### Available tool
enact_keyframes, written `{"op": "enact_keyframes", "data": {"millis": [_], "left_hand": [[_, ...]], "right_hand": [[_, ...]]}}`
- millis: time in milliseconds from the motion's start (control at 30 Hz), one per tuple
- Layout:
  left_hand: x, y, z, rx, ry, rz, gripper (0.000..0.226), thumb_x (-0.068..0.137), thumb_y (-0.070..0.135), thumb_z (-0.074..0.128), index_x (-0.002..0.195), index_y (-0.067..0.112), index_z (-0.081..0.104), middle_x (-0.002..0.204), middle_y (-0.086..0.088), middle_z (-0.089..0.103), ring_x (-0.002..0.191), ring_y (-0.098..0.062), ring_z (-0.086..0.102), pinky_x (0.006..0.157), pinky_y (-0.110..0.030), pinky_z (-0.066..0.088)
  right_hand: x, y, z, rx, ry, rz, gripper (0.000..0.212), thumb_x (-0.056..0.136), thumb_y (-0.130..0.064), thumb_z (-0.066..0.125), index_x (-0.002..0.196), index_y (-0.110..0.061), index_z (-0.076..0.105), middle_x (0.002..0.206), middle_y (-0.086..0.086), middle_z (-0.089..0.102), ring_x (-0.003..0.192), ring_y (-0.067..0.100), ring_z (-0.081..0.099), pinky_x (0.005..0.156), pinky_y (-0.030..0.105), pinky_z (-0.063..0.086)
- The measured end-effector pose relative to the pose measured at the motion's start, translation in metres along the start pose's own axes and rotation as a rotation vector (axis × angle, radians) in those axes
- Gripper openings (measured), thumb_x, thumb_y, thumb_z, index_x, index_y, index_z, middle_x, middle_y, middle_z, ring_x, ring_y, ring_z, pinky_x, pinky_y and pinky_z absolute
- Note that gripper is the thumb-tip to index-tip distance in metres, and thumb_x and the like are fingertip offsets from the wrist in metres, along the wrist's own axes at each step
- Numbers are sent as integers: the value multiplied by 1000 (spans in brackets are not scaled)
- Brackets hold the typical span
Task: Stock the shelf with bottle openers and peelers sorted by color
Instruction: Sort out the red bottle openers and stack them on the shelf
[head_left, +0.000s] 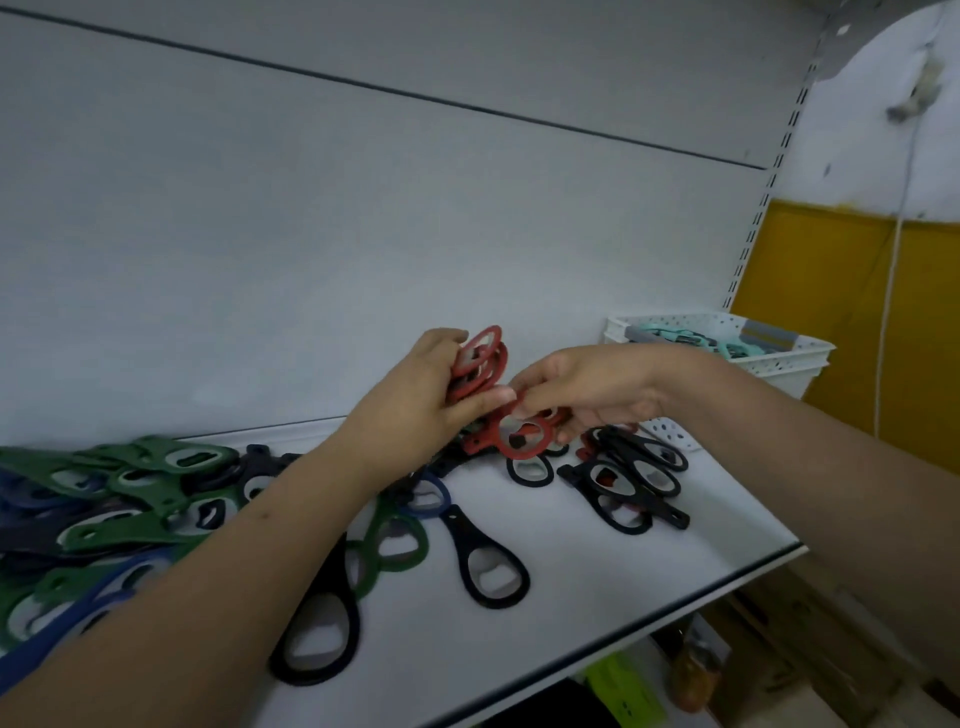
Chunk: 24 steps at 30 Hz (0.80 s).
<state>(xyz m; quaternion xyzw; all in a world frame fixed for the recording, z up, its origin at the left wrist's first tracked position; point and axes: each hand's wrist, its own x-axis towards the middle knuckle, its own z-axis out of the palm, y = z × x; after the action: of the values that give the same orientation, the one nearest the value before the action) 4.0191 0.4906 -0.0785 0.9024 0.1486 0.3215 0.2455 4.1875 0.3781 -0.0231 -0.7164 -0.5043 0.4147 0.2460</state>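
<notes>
While the mixed pile is only partly sorted, the left hand (415, 400) is clenched around a small stack of red flat plastic bottle openers (478, 364), held upright just above the white shelf (649, 561). I'd guess that's so the reds stay together as one bundle instead of sinking back into the mess. The right hand (587, 389) is pinching another red bottle opener with a big ring end (514, 434) by its edge, right beside the stack and touching the left thumb, so it looks like it's about to be added to the bundle.

Down on the shelf the colours are already kind of grouped: a heap of green flat bottle openers (156, 478) with some blue ones at far left, and a little cluster of black loop-shaped bottle openers (628, 483) at right, under the right wrist. A few black, green and blue strays lie between, including one lone black opener (488, 566) near the front edge. A white perforated plastic basket (779, 364) at the back right corner holds teal pieces, probably the peelers, but too small to tell.
</notes>
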Motion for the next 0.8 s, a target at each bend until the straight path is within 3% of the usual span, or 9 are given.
{"op": "enact_keyframes", "data": {"millis": [67, 133, 300, 367, 433, 633, 733, 800], "left_hand": [[-3, 4, 3, -88, -107, 21, 42, 79, 62, 60, 107, 32, 53, 104, 14, 54, 86, 6, 54, 72, -9, 39], [-4, 6, 5, -83, -173, 1, 39, 74, 61, 67, 94, 33, 49, 91, 11, 55, 76, 0, 53, 64, -12, 37], [-5, 3, 0, 29, -234, -113, 55, 64, 55, 84, 90, 33, 41, 89, 13, 56, 75, -2, 53, 58, -16, 35], [-6, 0, 0, 91, -302, -131, 60, 62, 57, 85, 90, 33, 38, 90, 13, 56, 76, -2, 53, 59, -18, 37], [-6, -3, 4, 165, -344, -124, 63, 64, 56, 85, 94, 28, 38, 89, 12, 55, 75, -2, 51, 59, -19, 36], [-4, -24, 8, 151, -273, -110, 36, 88, 39, 70, 100, 20, 42, 86, 6, 58, 74, -10, 57, 61, -22, 40], [-4, -27, 7, 79, -230, -118, 30, 91, 40, 66, 106, 20, 49, 86, 6, 62, 74, -8, 60, 64, -22, 45], [-4, -25, 5, 43, -181, -138, 27, 89, 45, 67, 99, 22, 57, 78, 7, 63, 67, -5, 59, 61, -19, 41]], "right_hand": [[7, 5, 3, 45, -11, -21, 25, 99, -15, 57, 119, 0, 61, 91, 0, 69, 79, 10, 57, 68, 19, 46], [13, 8, 7, 145, 12, -56, 24, 98, -18, 59, 114, 1, 61, 87, 4, 65, 75, 10, 56, 67, 18, 47], [23, 22, 22, 355, 54, -69, 35, 96, -9, 62, 128, 5, 59, 124, 20, 67, 107, 24, 67, 94, 28, 55], [26, 22, 27, 451, 101, -84, 34, 96, -4, 59, 128, 8, 58, 120, 20, 68, 104, 24, 70, 88, 25, 58], [25, 19, 27, 541, 130, -89, 33, 95, -2, 59, 126, 11, 58, 111, 19, 69, 87, 16, 72, 77, 20, 59], [16, 13, 31, 520, 111, -72, 29, 98, -16, 59, 116, 5, 67, 109, 21, 73, 94, 22, 73, 85, 26, 59], [13, 11, 32, 618, 157, -129, 35, 103, -24, 49, 119, 4, 63, 105, 23, 73, 95, 25, 73, 85, 28, 60], [10, 12, 32, 639, 221, -171, 36, 104, -28, 47, 118, 2, 62, 104, 21, 73, 96, 25, 73, 86, 29, 59]]}}
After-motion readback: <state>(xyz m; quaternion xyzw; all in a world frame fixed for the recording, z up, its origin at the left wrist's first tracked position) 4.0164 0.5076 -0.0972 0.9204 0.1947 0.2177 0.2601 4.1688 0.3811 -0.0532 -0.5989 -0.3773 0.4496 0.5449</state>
